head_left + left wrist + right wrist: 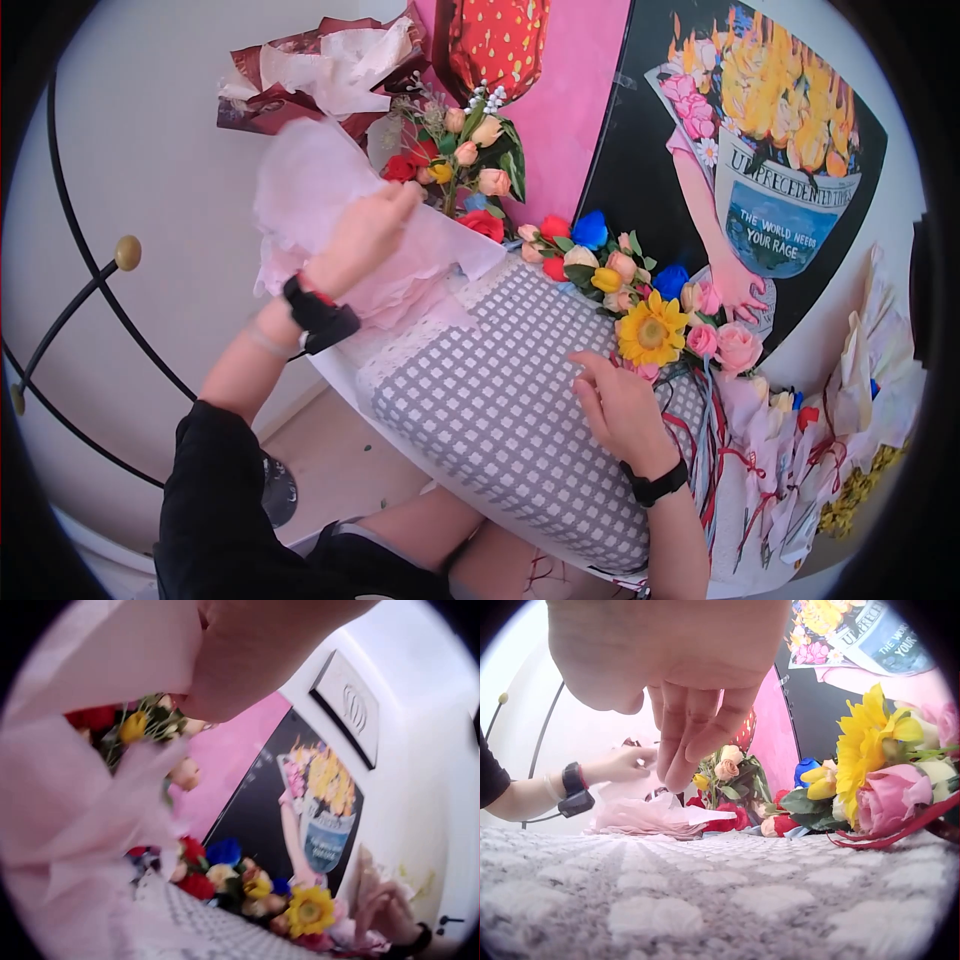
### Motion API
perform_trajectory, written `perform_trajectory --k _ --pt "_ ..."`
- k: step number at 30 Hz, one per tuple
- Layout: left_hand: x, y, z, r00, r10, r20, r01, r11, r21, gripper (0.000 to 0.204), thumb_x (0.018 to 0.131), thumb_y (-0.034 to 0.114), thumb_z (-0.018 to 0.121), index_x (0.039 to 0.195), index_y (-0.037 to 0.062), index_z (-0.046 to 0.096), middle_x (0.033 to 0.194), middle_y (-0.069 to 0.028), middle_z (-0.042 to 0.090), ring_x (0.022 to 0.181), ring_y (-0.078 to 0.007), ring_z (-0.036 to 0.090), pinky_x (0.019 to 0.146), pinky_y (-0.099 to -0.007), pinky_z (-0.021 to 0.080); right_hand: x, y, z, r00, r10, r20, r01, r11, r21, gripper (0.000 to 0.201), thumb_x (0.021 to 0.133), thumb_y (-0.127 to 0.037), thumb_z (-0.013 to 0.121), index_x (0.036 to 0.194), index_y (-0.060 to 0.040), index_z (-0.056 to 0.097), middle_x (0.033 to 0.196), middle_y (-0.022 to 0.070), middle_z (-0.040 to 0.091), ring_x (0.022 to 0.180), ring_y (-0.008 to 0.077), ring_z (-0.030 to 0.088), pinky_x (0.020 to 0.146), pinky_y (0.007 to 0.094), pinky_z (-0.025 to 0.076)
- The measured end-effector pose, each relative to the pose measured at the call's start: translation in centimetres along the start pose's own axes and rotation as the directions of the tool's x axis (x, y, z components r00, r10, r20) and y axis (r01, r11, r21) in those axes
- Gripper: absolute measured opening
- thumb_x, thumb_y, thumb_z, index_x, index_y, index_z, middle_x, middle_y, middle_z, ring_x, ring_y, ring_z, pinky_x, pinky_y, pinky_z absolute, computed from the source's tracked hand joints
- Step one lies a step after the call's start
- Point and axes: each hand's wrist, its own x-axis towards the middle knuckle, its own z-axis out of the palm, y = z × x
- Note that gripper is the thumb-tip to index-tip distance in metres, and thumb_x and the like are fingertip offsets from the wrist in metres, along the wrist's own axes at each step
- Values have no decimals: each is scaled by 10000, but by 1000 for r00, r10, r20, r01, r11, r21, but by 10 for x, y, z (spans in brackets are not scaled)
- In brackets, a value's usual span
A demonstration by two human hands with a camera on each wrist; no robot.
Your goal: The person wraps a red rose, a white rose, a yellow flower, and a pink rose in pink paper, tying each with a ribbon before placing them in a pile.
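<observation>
My left hand [365, 240] pinches a sheet of pale pink wrapping paper [310, 175], lifted and blurred over a stack of the same paper [400, 295]. In the left wrist view, the raised sheet [127, 656] runs up to the fingers. My right hand [628, 415] hovers low over the grey-and-white checked cloth [470, 380], its fingers loosely bent with nothing in them. Just beyond it lies a row of artificial flowers, among them a yellow sunflower [652, 330], a blue rose [590, 231] and pink roses [738, 348].
Behind the paper stack stand peach roses [492, 182] and a dark red wrapped bouquet [275, 75]. Small wrapped flowers with red ribbons [765, 470] lie at the right. A black painted panel [640, 150] leans at the back. A black metal rack [75, 310] stands left.
</observation>
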Motion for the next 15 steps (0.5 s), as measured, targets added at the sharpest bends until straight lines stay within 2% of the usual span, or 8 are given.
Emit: perform_trajectory --k 2,5,8,10,12,13,14,15 --pt "-5 -1 27 999 -20 50 21 1000 -11 163 750 21 498 909 24 462 809 -169 551 700 -361 564 599 -416 451 0 2 3 1000 -8 6 8 1000 0 233 841 -110 507 1062 -36 502 758 127 588 696 286 581 625 371 457" --pt "-11 7 36 834 -316 452 532 678 -507 330 832 225 565 1070 16 474 1002 -161 570 837 -310 600 732 -353 474 1 5 4 1000 -20 1 20 1000 2 232 846 -119 500 1063 -36 499 782 141 589 712 298 580 635 377 460" --pt "-14 -36 47 981 -116 155 182 828 -530 375 809 216 597 1102 17 473 1060 -143 541 949 -285 576 797 -338 462 -1 9 4 1000 -16 14 16 1000 -14 226 851 -128 495 1058 -39 495 793 148 591 722 306 580 643 381 461" --pt "-12 -47 27 969 -88 230 178 894 -411 466 802 277 602 1189 64 454 1202 -164 476 1119 -353 466 932 -391 382 -2 9 5 999 -2 40 3 1000 -20 220 853 -132 494 1053 -41 495 792 148 591 723 307 580 646 382 461" --pt "-20 -63 26 973 131 190 -132 991 -10 575 791 342 589 1288 130 391 1298 -170 399 1187 -398 367 947 -465 336 -1 8 6 999 2 51 0 999 -39 201 854 -137 496 1034 -47 499 786 147 591 707 308 577 642 379 460" --pt "-28 -71 32 901 44 431 -30 999 -39 675 804 471 530 1369 200 279 1406 -155 254 1269 -400 250 1000 -499 260 0 7 7 999 -1 50 3 1000 -31 201 854 -137 496 1034 -47 499 786 147 591 707 308 577 642 379 460" --pt "-37 -80 36 901 42 432 -30 999 -35 675 804 471 530 1369 200 279 1406 -155 254 1269 -400 250 1000 -499 260 0 6 7 998 6 56 -4 999 -34 197 854 -143 498 1027 -49 500 781 144 592 704 306 577 639 378 460" --pt "-44 -78 35 737 8 676 24 999 -38 688 808 523 490 1376 210 259 1422 -146 227 1278 -397 237 1011 -499 245 0 6 6 998 15 64 -12 999 -40 193 854 -150 500 1020 -51 502 776 141 593 700 305 578 635 377 460"
